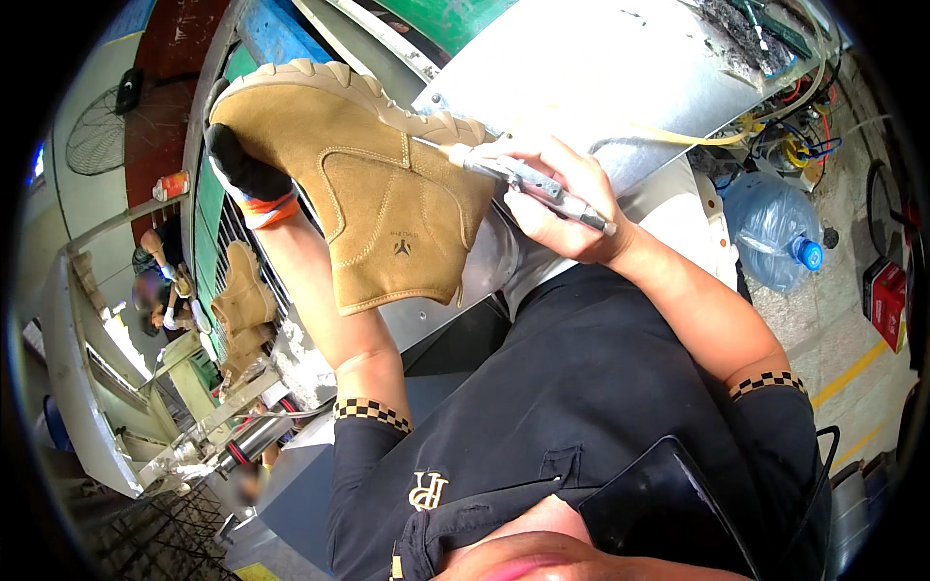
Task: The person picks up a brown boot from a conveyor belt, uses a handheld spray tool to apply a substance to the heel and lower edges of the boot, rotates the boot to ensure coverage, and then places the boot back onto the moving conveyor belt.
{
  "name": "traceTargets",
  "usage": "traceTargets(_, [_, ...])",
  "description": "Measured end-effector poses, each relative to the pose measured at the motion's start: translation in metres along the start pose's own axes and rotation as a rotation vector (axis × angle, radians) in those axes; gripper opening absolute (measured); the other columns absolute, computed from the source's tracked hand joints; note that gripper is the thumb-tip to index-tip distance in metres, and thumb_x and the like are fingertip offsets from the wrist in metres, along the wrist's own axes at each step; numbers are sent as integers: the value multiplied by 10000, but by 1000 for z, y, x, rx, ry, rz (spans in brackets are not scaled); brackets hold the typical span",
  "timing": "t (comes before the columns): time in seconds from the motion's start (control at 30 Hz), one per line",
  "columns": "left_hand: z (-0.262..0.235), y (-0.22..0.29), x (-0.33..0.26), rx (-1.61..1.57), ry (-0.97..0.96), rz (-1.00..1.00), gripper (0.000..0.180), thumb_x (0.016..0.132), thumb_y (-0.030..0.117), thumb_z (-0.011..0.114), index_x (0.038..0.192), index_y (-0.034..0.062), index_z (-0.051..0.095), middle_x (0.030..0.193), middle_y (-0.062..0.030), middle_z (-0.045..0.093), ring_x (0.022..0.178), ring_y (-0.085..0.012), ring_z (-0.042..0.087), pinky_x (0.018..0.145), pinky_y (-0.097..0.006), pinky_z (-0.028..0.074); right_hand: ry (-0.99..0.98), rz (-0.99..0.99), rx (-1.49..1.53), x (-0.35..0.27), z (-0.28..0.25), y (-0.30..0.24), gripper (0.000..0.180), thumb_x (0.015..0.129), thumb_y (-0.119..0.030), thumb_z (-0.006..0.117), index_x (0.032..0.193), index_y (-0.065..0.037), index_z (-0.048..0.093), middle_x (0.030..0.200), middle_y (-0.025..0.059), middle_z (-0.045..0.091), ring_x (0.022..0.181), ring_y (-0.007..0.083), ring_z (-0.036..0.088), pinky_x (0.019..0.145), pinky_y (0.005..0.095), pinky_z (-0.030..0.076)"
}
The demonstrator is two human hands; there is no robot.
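Observation:
A tan suede ankle boot with a chunky beige sole is held up in front of me, its sole uppermost and its opening toward me. My left hand, in a dark glove with an orange and white cuff, is closed around the toe end. In my bare right hand is a slim metal hand tool with a lever and a thin pointed nozzle. The fingers wrap round its body. Its tip sits at the boot's upper side near the sole edge; whether it touches cannot be told.
A shiny metal worktop lies beyond the boot, with a yellowish hose along its edge. To the right stand a large clear bottle and a red box. More tan boots rest at left, near other people.

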State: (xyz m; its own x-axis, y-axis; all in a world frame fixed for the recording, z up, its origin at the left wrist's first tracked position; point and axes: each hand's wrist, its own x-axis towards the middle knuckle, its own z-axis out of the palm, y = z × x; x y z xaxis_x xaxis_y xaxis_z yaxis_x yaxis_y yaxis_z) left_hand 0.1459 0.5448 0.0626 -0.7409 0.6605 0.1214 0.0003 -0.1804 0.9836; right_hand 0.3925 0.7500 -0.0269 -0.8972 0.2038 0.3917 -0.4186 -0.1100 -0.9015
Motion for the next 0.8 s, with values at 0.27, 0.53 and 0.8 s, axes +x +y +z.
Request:
traceTargets(0.27, [-1,-5,-22,-85,-39,-7,738,760,717,583,1147,90,543,1122,-114,549,1111,-270,510,981,-459,400,14,172,126,-21,-10,5,415,806,-172,604,1171,15,536,1048,73,589,843,99,495,747,241,424])
traceTargets(0.53, [32,-14,-60,-23,590,-110,907,807,740,455,1386,42,435,1407,-193,462,1267,-351,467,1091,-500,342,99,285,95,-30,-14,6,323,825,-138,602,1107,-3,522,950,41,508,800,80,456,688,231,399])
traceTargets(0.8, [18,-24,-136,-238,548,-276,838,834,673,489,1378,39,437,1358,-184,508,1232,-361,492,1068,-521,380,159,273,193,-17,3,10,301,839,-104,588,1117,-5,533,815,-1,497,721,62,429,636,231,386])
